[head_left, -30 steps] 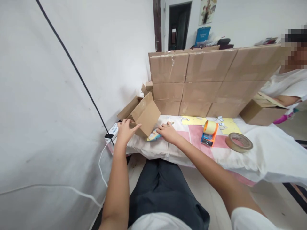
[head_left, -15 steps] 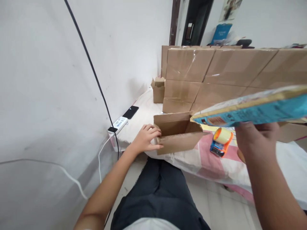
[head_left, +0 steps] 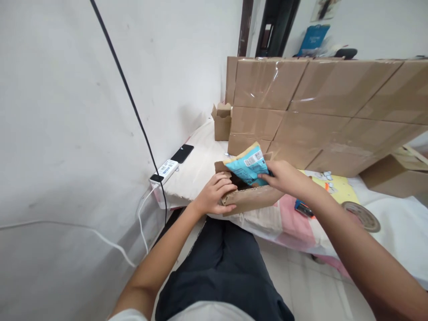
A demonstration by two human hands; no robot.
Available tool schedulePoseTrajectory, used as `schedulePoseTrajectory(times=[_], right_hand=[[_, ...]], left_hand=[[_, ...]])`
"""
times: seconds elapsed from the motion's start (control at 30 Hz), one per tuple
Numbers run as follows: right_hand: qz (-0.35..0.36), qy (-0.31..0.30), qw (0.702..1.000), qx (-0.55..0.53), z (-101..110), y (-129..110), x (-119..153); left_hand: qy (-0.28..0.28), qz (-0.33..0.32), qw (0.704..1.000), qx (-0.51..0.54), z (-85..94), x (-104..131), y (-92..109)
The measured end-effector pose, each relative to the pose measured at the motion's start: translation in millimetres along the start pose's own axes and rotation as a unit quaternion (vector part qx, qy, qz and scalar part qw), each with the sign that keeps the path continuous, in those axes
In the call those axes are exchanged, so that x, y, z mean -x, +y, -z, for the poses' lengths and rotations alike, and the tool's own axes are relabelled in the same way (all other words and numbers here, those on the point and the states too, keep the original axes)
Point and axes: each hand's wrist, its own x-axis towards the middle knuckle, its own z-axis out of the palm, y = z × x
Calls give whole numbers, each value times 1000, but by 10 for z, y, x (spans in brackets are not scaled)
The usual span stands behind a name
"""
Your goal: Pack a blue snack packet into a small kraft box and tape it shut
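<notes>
A small open cardboard box (head_left: pixel 251 199) sits at the near edge of the cloth-covered table (head_left: pixel 394 214). My left hand (head_left: pixel 214 195) grips its near-left corner and front wall. My right hand (head_left: pixel 284 177) holds a blue and yellow packet (head_left: pixel 248 167) by its lower edge. The packet stands tilted, its lower part inside the box's opening and its upper half sticking out above the rim.
A wall of taped cardboard boxes (head_left: pixel 321 107) stands behind. A small open box (head_left: pixel 222 121), a black phone (head_left: pixel 182 153) and a white power strip (head_left: pixel 164 171) lie at the left by the wall. A tape roll (head_left: pixel 361 216) lies to the right, another box (head_left: pixel 394 174) beyond it.
My right hand lifted the blue packet from the table, swung it up near the camera, then lowered it into the box. The box was turned opening-up and pulled to the table's near edge.
</notes>
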Motion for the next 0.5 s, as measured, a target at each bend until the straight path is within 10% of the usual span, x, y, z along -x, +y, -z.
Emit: schedulePoseTrajectory(times=[0.33,0.5], right_hand=[[20,-163,985,60,217,-55,-206],[-15,-202,972,120,68,-41,-271]], left_hand=[[325,90,941,14,-425,272,66],[346,152,924,63,-606,345,112]])
